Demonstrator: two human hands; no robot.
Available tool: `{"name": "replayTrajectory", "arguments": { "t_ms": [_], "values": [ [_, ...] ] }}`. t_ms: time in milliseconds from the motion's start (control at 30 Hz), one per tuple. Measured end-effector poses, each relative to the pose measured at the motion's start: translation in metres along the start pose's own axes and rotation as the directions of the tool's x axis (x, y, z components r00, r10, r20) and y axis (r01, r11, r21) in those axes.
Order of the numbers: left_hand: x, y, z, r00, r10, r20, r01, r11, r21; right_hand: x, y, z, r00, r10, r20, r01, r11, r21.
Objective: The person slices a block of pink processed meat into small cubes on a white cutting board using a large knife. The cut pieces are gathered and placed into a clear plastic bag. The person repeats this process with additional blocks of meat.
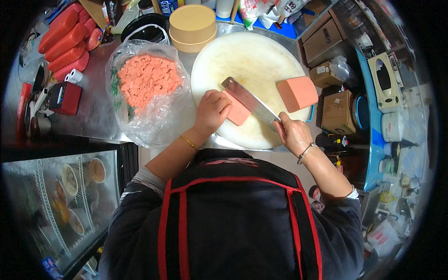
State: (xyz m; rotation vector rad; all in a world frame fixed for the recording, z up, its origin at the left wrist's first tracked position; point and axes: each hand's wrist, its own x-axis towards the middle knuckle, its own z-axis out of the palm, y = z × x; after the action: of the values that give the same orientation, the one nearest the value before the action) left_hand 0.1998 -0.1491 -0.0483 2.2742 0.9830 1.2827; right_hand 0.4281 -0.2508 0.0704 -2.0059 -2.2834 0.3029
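Observation:
My right hand grips the handle of a cleaver, whose broad blade runs up and left across a round white cutting board. Along the blade's left side lies a flat piece of pink luncheon meat. On that piece rest the curled fingers of my left hand, close to the blade. A thicker block of the meat sits at the board's right edge. Left of the board, a clear plastic bag stands open, holding a heap of small cut pink pieces.
Stacked round tan containers and a black bowl stand behind the bag. Red-wrapped meat logs lie at the back left, above a small red device. Cardboard boxes are at right; a glass-topped fridge is lower left.

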Motion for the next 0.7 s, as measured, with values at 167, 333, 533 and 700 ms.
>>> {"name": "replayTrajectory", "arguments": {
  "t_ms": [167, 333, 533, 700],
  "values": [
    [-0.002, 0.000, 0.003, 1.000, -0.001, -0.026, 0.001, 1.000, -0.013, 0.006, -0.005, -0.006, 0.997, -0.018, 0.075, 0.020, 0.999, -0.027],
    [-0.002, 0.000, 0.005, 0.999, 0.002, -0.039, -0.002, 1.000, -0.015, 0.010, -0.006, -0.011, 0.982, -0.029, 0.188, 0.033, 0.999, -0.015],
    [-0.002, -0.010, 0.009, 0.998, 0.033, -0.062, -0.038, 0.995, -0.087, 0.020, 0.004, 0.024, 0.982, -0.028, 0.188, 0.031, 0.999, -0.013],
    [0.015, -0.022, 0.001, 0.950, -0.311, 0.033, 0.311, 0.927, -0.209, 0.017, 0.003, 0.029, 0.995, -0.065, 0.075, 0.067, 0.998, -0.019]
  ]
}}
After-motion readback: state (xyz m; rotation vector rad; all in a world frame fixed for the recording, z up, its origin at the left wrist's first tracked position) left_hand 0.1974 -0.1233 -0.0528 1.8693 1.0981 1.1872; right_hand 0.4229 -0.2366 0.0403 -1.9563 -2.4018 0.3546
